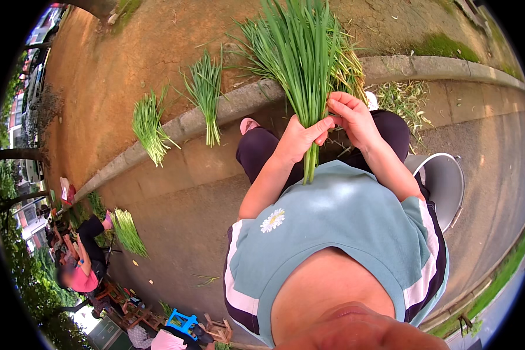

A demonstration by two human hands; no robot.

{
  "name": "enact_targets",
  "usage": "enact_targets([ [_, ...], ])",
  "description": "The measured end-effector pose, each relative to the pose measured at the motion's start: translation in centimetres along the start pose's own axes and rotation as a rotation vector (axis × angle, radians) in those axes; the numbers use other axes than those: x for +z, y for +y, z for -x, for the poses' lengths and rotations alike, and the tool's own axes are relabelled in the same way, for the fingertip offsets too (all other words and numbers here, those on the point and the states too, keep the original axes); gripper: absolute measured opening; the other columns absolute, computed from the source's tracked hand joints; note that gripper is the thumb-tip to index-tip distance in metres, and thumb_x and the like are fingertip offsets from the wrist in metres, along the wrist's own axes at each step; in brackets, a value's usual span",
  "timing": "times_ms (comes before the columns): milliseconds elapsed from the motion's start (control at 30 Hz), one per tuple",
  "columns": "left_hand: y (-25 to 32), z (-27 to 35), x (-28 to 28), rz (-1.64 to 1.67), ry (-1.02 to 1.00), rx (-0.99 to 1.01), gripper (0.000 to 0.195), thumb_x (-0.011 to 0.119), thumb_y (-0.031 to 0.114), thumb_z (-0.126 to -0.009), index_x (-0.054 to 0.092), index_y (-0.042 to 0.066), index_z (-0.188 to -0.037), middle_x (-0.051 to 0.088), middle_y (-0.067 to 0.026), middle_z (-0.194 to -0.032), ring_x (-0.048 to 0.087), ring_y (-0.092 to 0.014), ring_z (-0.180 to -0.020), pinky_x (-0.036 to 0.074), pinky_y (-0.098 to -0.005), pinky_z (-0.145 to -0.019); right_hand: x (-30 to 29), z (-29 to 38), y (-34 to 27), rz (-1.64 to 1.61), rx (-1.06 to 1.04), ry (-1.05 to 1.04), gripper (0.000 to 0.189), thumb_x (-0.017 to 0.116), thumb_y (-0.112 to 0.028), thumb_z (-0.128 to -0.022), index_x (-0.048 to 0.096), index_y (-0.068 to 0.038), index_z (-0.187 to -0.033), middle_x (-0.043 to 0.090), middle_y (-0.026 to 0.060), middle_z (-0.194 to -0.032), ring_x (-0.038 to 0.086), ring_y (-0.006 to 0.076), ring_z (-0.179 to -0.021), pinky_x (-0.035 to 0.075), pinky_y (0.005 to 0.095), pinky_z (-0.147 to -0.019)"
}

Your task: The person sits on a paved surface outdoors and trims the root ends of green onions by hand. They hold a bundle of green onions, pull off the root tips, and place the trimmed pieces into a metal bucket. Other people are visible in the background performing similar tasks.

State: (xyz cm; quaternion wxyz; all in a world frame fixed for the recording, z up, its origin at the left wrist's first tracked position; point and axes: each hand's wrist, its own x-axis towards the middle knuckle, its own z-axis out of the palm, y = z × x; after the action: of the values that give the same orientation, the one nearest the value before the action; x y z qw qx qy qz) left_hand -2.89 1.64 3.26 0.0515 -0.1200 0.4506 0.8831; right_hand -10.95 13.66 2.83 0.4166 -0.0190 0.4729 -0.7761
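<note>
My left hand (305, 138) is wrapped around the lower stems of a bunch of garlic chives (306, 87). The long green blades fan out upward, and the pale cut ends stick out below my fist towards my chest. Close against the right side of the bunch is my right hand (353, 118), its thumb and fingertips brought together at the stems. Whether a blade is pinched between them cannot be made out. Behind the held bunch, a larger pile of chives (267, 54) lies across the kerb, partly hidden, with yellowed blades (353, 72) on its right.
Two smaller chive bundles (206, 96) (151, 129) lie by the stone kerb (245, 103). Trimmed leaf waste (404, 103) is scattered at right, above a metal bucket (448, 188). Further left, a person in pink (85, 280) sits near another chive bundle (129, 232) and a blue stool (182, 323).
</note>
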Motion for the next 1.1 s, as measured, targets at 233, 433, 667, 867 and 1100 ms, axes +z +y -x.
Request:
enact_targets([
  [233,-0.6,-0.2,-0.4,-0.158,0.026,0.008,0.014,0.056,0.011,-0.078,0.051,0.001,-0.087,0.047,0.0007,-0.061,0.041,-0.006,-0.047,0.033,-0.0193,-0.042,0.2,0.3,0.1,-0.016,-0.039,0.062,0.023,0.058,-0.015,-0.077,0.051,-0.005,-0.096,0.055,0.0013,-0.090,0.052,0.0082,-0.083,0.045,0.0218,-0.066],
  [433,-0.7,-0.2,-0.1,-0.520,0.108,0.077,0.013,0.060,0.014,-0.075,0.056,0.002,-0.074,0.049,0.0008,-0.054,0.044,-0.005,-0.047,0.035,-0.0210,-0.042,0.5,0.2,-0.4,0.083,-0.047,0.043,0.019,0.056,-0.013,-0.077,0.051,-0.004,-0.094,0.056,0.0017,-0.084,0.053,0.0077,-0.076,0.045,0.0198,-0.061],
  [667,-0.6,-0.2,-0.3,-0.328,0.034,0.062,0.014,0.055,0.013,-0.079,0.054,0.001,-0.086,0.050,0.0001,-0.062,0.043,-0.006,-0.050,0.034,-0.0196,-0.044,-0.7,-0.1,0.4,0.159,-0.114,0.112,0.016,0.052,-0.011,-0.078,0.052,-0.002,-0.091,0.057,0.0040,-0.082,0.053,0.0085,-0.071,0.049,0.0211,-0.058],
  [867,-0.9,-0.3,-0.9,-0.040,0.062,-0.008,0.016,0.052,0.015,-0.081,0.051,0.001,-0.089,0.047,-0.0001,-0.063,0.044,-0.008,-0.051,0.035,-0.0203,-0.044,-0.9,0.1,0.7,-0.103,-0.142,0.043,0.018,0.049,-0.014,-0.081,0.052,-0.002,-0.095,0.055,0.0062,-0.085,0.054,0.0114,-0.075,0.049,0.0251,-0.064],
  [1100,0.2,0.2,-1.2,-0.144,0.000,-0.009,0.014,0.053,0.010,-0.079,0.052,-0.003,-0.084,0.047,-0.0007,-0.062,0.041,-0.007,-0.048,0.032,-0.0197,-0.042,-1.5,0.6,-1.0,0.031,-0.314,0.024,0.019,0.046,-0.018,-0.084,0.051,-0.002,-0.090,0.050,0.0090,-0.096,0.050,0.0144,-0.087,0.046,0.0243,-0.066],
])
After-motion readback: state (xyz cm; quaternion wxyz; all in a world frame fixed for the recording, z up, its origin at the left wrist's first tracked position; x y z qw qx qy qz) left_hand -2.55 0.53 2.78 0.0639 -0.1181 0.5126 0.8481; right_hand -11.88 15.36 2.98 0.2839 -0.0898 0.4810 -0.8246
